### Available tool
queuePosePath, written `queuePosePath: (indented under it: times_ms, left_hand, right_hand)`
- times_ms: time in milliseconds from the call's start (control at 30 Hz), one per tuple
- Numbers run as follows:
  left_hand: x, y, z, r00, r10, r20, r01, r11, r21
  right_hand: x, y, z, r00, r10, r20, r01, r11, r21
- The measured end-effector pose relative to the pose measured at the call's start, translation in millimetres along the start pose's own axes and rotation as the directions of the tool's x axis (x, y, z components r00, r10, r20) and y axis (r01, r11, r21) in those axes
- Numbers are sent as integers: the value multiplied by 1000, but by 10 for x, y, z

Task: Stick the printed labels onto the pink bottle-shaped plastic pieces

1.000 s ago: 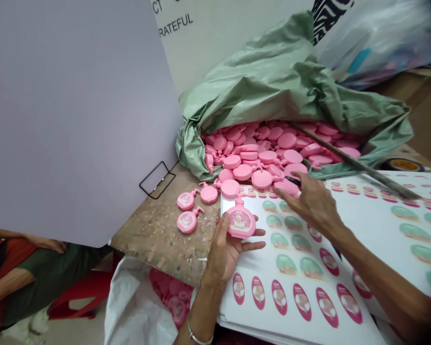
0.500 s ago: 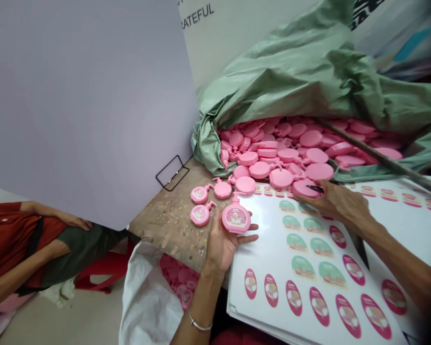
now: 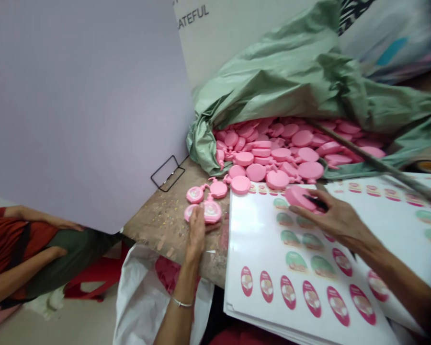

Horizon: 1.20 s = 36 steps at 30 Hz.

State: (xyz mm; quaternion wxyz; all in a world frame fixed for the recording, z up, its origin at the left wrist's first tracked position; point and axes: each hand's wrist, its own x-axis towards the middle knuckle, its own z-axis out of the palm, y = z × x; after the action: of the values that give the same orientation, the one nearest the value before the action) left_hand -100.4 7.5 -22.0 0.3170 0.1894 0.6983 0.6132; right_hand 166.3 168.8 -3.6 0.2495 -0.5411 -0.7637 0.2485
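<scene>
My left hand (image 3: 197,235) is closed around a pink pump bottle (image 3: 212,212) with a picture sticker on its face, low over the wooden table. Right beside it is another stickered bottle (image 3: 190,212), partly hidden by my fingers. A stickered bottle (image 3: 195,194) and a bottle (image 3: 219,189) whose face I cannot make out lie just behind. My right hand (image 3: 332,215) grips a plain pink bottle (image 3: 299,198) together with a thin black tool (image 3: 318,202), above the sticker sheets (image 3: 251,235). These sheets carry green half-round and magenta oval stickers.
A green sack (image 3: 251,91) spills many plain pink bottles (image 3: 278,179) onto the table (image 3: 158,220). A stick (image 3: 380,163) slants across its mouth. A black wire stand (image 3: 167,173) is at the left. Below hangs a white bag (image 3: 140,297). A seated person (image 3: 25,249) is at far left.
My left hand has carried its stickered bottle left and down towards the other stickered ones. The right hand has drawn a plain bottle away from the pile, over the sheets.
</scene>
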Motion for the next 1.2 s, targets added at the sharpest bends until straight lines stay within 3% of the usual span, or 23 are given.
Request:
queuePosePath:
  times_ms: [133,233,300,333,400,433,467,533,600,633,667,767,833,933,1033,1100,1167,1200]
  left_hand:
    - [107,194,-118,973,202,-116,-155,932,328]
    - [-12,352,-63,862,500,-87,-325,676,662]
    - [-164,394,65,804,593,-39,-418,611,672]
    - [-245,393,149,808,590,-13,-460,644,612]
    - [-390,368,323,882,462,93,-459,799,388]
    - [-448,351,400,925,325,199,-368,898,241]
    - [-495,337,464,926,178,334,-225,968,109]
    - [-559,320,541,809,-7,588,26,999,-24]
    - [-596,311,565,695,-34,718,89,995,-39]
    - [-611,303,567,674,-26,738,81,996,-39]
    - [-624,290,568,674,-28,739,92,995,-46]
    - [-673,217,588,684,-112,720,271,957,-108]
    - [-707,158,615,684,-150,714,368,916,-161]
    - [-734,94,651,715,-161,680,396,895,-204]
    - [-747,84,661,717,-184,672,392,904,-170]
    - [-788,105,661,746,-170,644,286,955,-79]
    - [-872,136,668,840,-49,541,27,998,48]
    - [-923,149,677,867,48,496,-123,985,119]
  right_hand:
    - [-214,-244,24,998,-32,58,24,991,131]
    - [-368,-381,47,997,-69,32,60,975,212]
    - [-452,-432,63,995,-103,4,99,968,232]
    - [-484,-447,67,992,-128,-14,128,966,224]
    - [-531,-470,54,971,-236,-46,241,955,172]
    - [-549,-482,36,946,-321,-40,323,937,133]
    - [-568,-497,10,910,-415,-4,414,905,96]
    - [-606,-532,-52,805,-575,147,572,818,67]
    - [-641,-553,-103,727,-628,280,627,772,105]
    - [-651,-551,-116,726,-614,308,606,784,134]
    - [-652,-536,-121,755,-577,311,554,815,167]
    - [-599,-432,-90,897,-357,262,287,919,272]
    - [-540,-347,-57,956,-185,228,98,933,345]
    - [-485,-285,-31,955,-34,296,-112,879,463]
    - [-499,-329,-28,906,-54,420,-210,805,555]
    - [-528,-390,-23,896,-84,435,-209,786,582]
    - [-560,-452,-8,900,-54,432,-229,785,575]
    - [-575,-480,-1,902,-16,432,-259,780,570]
